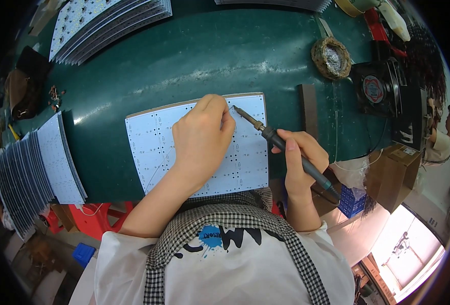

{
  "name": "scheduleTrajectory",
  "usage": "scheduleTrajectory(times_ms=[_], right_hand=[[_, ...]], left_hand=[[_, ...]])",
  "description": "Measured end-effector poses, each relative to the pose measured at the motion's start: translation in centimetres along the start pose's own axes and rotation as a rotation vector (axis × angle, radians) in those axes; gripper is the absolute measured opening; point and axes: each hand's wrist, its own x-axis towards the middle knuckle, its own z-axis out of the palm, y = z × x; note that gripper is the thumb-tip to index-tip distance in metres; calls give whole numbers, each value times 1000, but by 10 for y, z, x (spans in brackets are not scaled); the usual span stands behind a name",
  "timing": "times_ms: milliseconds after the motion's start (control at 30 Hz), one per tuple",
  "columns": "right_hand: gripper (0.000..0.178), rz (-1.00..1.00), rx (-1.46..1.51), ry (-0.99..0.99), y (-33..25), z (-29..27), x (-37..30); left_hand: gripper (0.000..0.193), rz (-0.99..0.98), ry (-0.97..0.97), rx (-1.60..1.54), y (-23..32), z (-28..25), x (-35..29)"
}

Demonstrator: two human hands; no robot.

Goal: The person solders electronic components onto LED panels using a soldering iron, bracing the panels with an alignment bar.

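Observation:
A white circuit board with rows of small dark holes and marks lies before me on the green table. My right hand is closed around the dark grip of a soldering iron. The iron slants up to the left, its tip at the board's upper right part. Over the middle of the board, my left hand pinches a thin solder wire, whose end shows close to the iron's tip. The wire trails down beside my left wrist. Some of the board is hidden beneath my left hand and forearm.
Stacks of boards stand at the left and far left. A dark bar lies right of the board. Beyond it are a round holder of grey bits and a black fan-like unit. A red stool is below the table edge.

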Motion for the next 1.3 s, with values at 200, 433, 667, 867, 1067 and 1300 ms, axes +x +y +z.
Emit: scheduleTrajectory(times_ms=[200, 433, 667, 867, 1067, 1300], right_hand=[[18, -10, -3, -19, 1, -1, 0], [17, -20, -24, -32, -2, -4, -7], [19, -79, -23, 2, -4, -18, -17], [13, -7, -10, 21, -7, -6, -11], [14, 29, 4, 16, -6, 1, -8], [13, -31, 4, 7, -5, -9, -19]], left_hand=[[7, -46, -48, 11, 4, -3, 1], [8, 59, -5, -13, 1, -3, 0], [11, -91, -173, -104, 5, -16, -21], [10, -64, -124, -152, 2, -13, -26], [10, -59, -82, -177, 0, -10, -28], [10, -84, -90, -186, 2, -10, -27]])
